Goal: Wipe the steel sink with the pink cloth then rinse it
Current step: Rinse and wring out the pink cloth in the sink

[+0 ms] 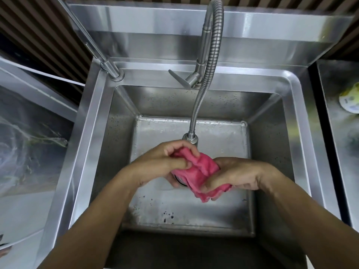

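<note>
Counter at left: a grey marbled surface (29, 133) beside the basin, with nothing on it that I can name.
Side tap: a slim steel spout (108, 65) rises from the sink's back-left corner.
Left hand: the left hand (165, 162) hangs over the basin middle, fingers curled and pinching the upper-left end of the pink cloth (196, 171).
Cloth: bunched between both hands, clear of the floor, directly under the hose head; its long axis runs from upper left down to lower right, a loose corner hanging at the low end.
Faucet: the flexible hose faucet (206, 74) arcs down so its head sits just above the cloth; whether water is running I cannot tell.
Right hand: the right hand (235, 175) clamps the lower-right end, thumb over the folds.
Key relation: each hand has one end, so both are equally near; a wring or rub would turn about that diagonal axis.
Sink: the steel sink (272, 152) holds droplets, dark specks near the front, and a drain largely hidden behind the cloth.
Right counter: a yellow-and-white container (349, 101), contents unclear.
</note>
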Motion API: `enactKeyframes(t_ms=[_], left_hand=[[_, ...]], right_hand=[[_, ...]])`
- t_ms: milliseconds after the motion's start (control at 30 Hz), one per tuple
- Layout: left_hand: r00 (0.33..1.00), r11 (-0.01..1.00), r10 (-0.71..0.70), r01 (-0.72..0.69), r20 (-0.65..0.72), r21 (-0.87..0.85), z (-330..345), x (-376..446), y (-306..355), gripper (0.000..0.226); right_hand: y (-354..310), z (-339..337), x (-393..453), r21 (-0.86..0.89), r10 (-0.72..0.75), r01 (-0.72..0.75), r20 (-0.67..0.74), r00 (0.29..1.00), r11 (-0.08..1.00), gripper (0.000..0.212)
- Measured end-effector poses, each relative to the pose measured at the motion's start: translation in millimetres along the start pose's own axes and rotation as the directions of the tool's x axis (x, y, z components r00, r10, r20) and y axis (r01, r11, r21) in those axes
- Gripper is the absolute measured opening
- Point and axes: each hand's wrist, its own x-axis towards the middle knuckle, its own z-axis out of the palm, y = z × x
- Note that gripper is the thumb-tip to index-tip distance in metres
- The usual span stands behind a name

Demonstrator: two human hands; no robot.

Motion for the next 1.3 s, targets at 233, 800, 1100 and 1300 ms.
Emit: enactKeyframes(t_ms=[233,800,1100,1300], left_hand=[[0.814,1.0,0.011,0.002,-0.58,0.021,-23,45,42,0.02],[0.443,0.852,0.521,-0.318,-0.73,0.415,-23,102,57,0.031],[0.4,0.685,0.694,-0.108,-0.599,0.721,-22,88,36,0.035],[0.947,0.973,-0.123,0.174,-0.298,0.15,-18,25,5,0.047]], right_hand=[[-11,1,7,-0.253,-0.06,-0.011,-0.271,0.961,0.967,0.047],[10,-6,24,-0.227,-0.289,0.211,-0.405,0.867,0.951,0.017],[12,-12,23,-0.155,-0.303,0.261,-0.468,0.83,0.953,0.013],[-2,-14,10,-0.168,-0.282,0.238,-0.324,0.903,0.957,0.021]])
